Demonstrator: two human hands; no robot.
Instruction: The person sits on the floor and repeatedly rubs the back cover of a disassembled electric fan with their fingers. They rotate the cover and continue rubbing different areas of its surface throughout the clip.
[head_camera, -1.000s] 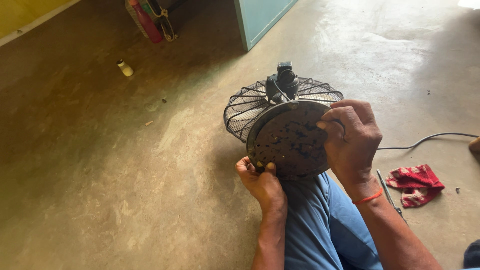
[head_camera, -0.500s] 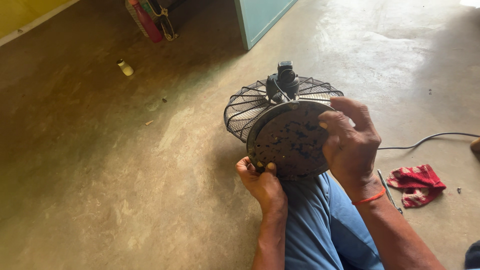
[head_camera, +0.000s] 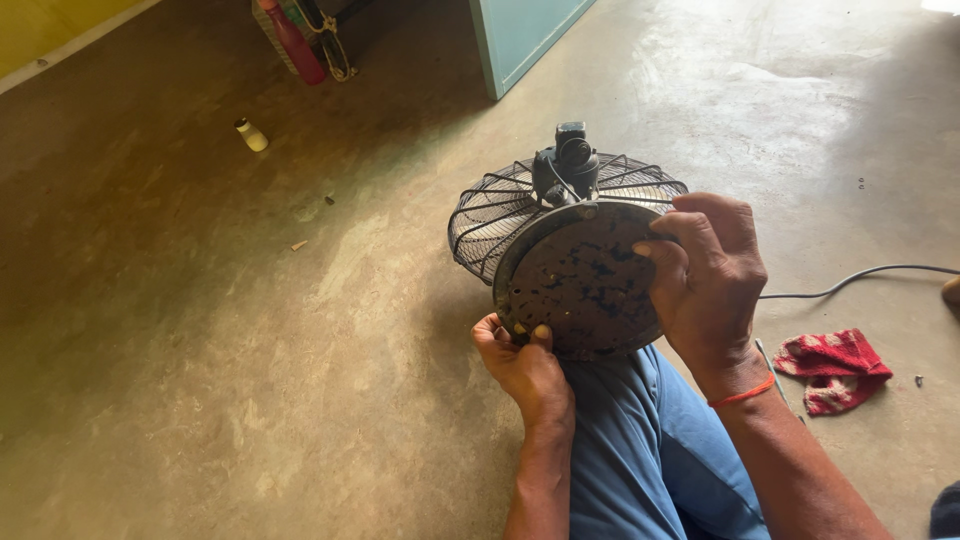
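Note:
A small fan lies tipped over against my blue-trousered leg (head_camera: 640, 450). Its round, rusty, dark base plate (head_camera: 580, 285) faces me, with the motor housing (head_camera: 566, 165) and black wire grille (head_camera: 500, 215) behind it. My left hand (head_camera: 520, 360) grips the lower left rim of the base, thumb on its face. Over the right edge of the base rests my right hand (head_camera: 705, 280), fingers curled on the rim; an orange thread circles its wrist.
A red and white rag (head_camera: 835, 368) lies on the concrete floor at right, a thin metal tool (head_camera: 768, 358) beside it. A grey cable (head_camera: 850, 280) runs off right. A small bottle (head_camera: 251, 134) stands far left. A teal door (head_camera: 520, 35) is behind.
My right hand has shifted a little along the base's right rim. The fan and my left hand stay where they were.

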